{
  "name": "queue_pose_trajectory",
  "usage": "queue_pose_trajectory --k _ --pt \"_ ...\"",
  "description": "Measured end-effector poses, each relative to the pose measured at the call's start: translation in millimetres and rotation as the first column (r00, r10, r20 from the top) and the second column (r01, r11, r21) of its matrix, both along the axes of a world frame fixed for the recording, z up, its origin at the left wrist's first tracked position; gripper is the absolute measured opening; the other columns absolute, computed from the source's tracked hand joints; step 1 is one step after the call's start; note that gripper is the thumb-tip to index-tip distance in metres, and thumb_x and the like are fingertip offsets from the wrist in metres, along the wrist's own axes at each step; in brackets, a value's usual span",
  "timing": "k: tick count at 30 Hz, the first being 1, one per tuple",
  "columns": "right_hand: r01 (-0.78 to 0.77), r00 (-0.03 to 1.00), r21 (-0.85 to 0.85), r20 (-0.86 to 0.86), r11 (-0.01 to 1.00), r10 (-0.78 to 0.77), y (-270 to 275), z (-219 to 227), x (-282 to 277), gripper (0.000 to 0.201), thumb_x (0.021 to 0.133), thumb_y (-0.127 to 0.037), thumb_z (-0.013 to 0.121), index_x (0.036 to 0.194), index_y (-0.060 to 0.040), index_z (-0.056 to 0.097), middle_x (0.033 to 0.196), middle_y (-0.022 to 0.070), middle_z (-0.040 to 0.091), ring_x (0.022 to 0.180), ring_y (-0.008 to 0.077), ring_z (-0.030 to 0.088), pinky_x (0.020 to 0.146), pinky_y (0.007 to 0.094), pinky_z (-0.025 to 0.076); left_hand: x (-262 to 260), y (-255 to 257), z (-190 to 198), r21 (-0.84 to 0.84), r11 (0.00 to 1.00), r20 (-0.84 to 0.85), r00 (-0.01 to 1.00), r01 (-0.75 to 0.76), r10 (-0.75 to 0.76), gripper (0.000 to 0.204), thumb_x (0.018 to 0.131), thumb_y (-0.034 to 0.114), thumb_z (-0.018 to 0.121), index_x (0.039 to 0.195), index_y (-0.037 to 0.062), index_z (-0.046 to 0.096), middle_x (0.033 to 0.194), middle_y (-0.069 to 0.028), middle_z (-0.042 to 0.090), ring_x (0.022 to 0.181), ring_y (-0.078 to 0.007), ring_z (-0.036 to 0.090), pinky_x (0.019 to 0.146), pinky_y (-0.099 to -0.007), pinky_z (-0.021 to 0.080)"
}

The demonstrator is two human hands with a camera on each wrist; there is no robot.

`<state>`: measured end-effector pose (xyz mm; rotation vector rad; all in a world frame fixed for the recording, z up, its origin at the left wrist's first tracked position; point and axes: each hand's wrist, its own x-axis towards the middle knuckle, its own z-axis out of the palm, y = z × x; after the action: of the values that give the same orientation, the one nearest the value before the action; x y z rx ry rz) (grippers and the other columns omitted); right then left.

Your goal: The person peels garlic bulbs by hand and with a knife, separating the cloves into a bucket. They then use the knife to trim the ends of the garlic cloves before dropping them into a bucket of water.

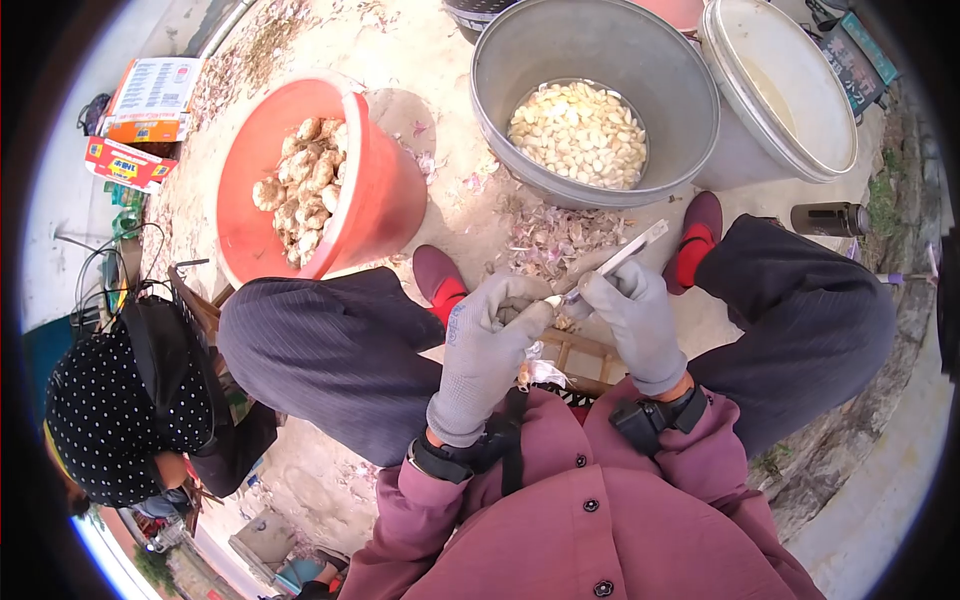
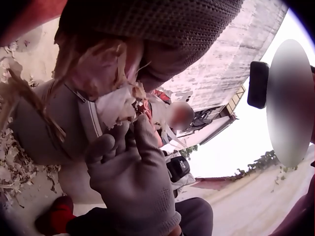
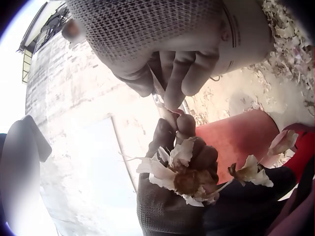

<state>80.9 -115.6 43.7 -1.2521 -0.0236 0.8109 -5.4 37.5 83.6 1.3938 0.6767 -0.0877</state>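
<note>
Both hands wear grey gloves and meet in front of the body in the head view. My left hand (image 1: 490,350) pinches a pale garlic clove (image 1: 553,301) at its fingertips. Its curled fingers also hold a partly peeled garlic bulb (image 3: 186,182), root end and torn skin showing in the right wrist view. In my right hand (image 1: 640,320) is a small knife (image 1: 637,243), its pale handle sticking out past the fingers and its blade end close to the clove. Loose papery skin (image 2: 115,105) hangs from the left hand in the left wrist view.
An orange-red tub (image 1: 400,190) of whole garlic bulbs stands front left. Ahead is a grey bucket (image 1: 690,110) with peeled cloves, beside a white bucket (image 1: 735,90). Garlic skins (image 1: 560,240) litter the ground between the feet. Someone in polka-dot cloth (image 1: 110,420) is at the left.
</note>
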Motion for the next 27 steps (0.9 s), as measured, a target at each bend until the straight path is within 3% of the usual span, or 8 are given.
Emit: queue_pose_trajectory --k 5,8,10,13,17,19,25,27 --pt "-0.011 0.997 0.019 -0.072 1.000 0.013 -5.4 0.9 -2.0 0.023 0.095 -0.018 0.060 0.103 0.0032 0.060 0.088 0.0088 0.068 0.076 0.0124 0.066 0.068 0.0245 0.053 -0.4 1.6 0.6 -0.110 0.994 0.060 0.998 -0.004 0.010 0.012 0.088 0.002 0.062 0.099 -0.0009 0.059 0.082 -0.0044 0.066 0.069 -0.0057 0.060 0.062 -0.0193 0.048" --pt "0.014 0.969 0.148 -0.247 0.989 0.024 -9.7 3.8 -1.7 0.023 0.096 -0.019 0.059 0.105 0.0016 0.060 0.087 0.0068 0.068 0.075 0.0111 0.064 0.069 0.0235 0.052 0.7 3.3 6.7 -0.339 0.940 0.102 0.995 0.022 0.013 0.014 0.087 0.002 0.062 0.101 -0.0009 0.059 0.080 -0.0052 0.066 0.065 -0.0071 0.061 0.059 -0.0198 0.048" --pt "0.018 0.952 0.240 -0.300 0.971 0.057 -10.7 1.2 -0.4 0.022 0.096 -0.020 0.057 0.105 0.0001 0.061 0.088 0.0053 0.067 0.075 0.0095 0.063 0.069 0.0220 0.052 3.8 3.0 3.3 -0.308 0.951 0.152 0.988 0.016 0.032 0.016 0.086 0.001 0.062 0.102 -0.0005 0.059 0.078 -0.0062 0.066 0.062 -0.0084 0.060 0.057 -0.0207 0.048" --pt "0.100 0.949 0.253 -0.316 0.962 -0.015 -8.0 -1.1 0.5 0.023 0.096 -0.021 0.056 0.105 0.0000 0.061 0.088 0.0047 0.067 0.074 0.0080 0.062 0.070 0.0214 0.052 6.7 9.0 -1.3 -0.432 0.896 0.156 0.987 0.105 -0.041 0.018 0.089 0.000 0.060 0.107 -0.0026 0.059 0.088 -0.0065 0.067 0.076 -0.0086 0.062 0.069 -0.0215 0.049" --pt "0.134 0.975 0.169 -0.199 0.976 -0.099 -4.3 12.3 5.8 0.020 0.096 -0.016 0.056 0.104 0.0011 0.061 0.091 0.0067 0.068 0.077 0.0083 0.063 0.071 0.0225 0.053 17.0 -5.6 -7.7 -0.255 0.967 0.081 0.996 -0.017 0.039 0.018 0.091 0.002 0.058 0.109 -0.0025 0.058 0.088 -0.0060 0.066 0.073 -0.0082 0.060 0.069 -0.0220 0.049" --pt "0.139 0.990 0.111 -0.014 0.984 -0.138 -3.2 5.9 7.0 0.016 0.095 -0.009 0.056 0.104 0.0024 0.062 0.094 0.0094 0.068 0.081 0.0091 0.064 0.072 0.0239 0.054 19.3 -7.8 -11.3 -0.192 0.979 0.055 0.995 -0.076 0.088 0.019 0.092 0.003 0.058 0.110 -0.0025 0.058 0.088 -0.0053 0.066 0.072 -0.0074 0.059 0.068 -0.0217 0.048" --pt "0.151 0.988 0.096 0.018 0.984 -0.153 -1.9 5.5 9.0 0.015 0.094 -0.007 0.056 0.104 0.0032 0.061 0.095 0.0111 0.069 0.082 0.0097 0.064 0.072 0.0250 0.054 23.4 -16.0 -10.2 -0.180 0.980 0.063 0.993 -0.083 0.096 0.023 0.091 0.002 0.057 0.114 -0.0012 0.059 0.086 -0.0018 0.063 0.072 -0.0039 0.055 0.067 -0.0197 0.046" --pt "0.164 0.986 0.105 -0.053 0.981 -0.160 -4.2 -0.9 9.1 0.015 0.095 -0.009 0.056 0.104 0.0022 0.061 0.095 0.0110 0.069 0.082 0.0102 0.064 0.072 0.0251 0.054 24.2 -15.7 -10.8 -0.044 0.999 0.050 0.999 0.012 -0.010 0.022 0.091 0.003 0.058 0.113 -0.0013 0.060 0.085 -0.0009 0.063 0.071 -0.0022 0.054 0.064 -0.0176 0.044"
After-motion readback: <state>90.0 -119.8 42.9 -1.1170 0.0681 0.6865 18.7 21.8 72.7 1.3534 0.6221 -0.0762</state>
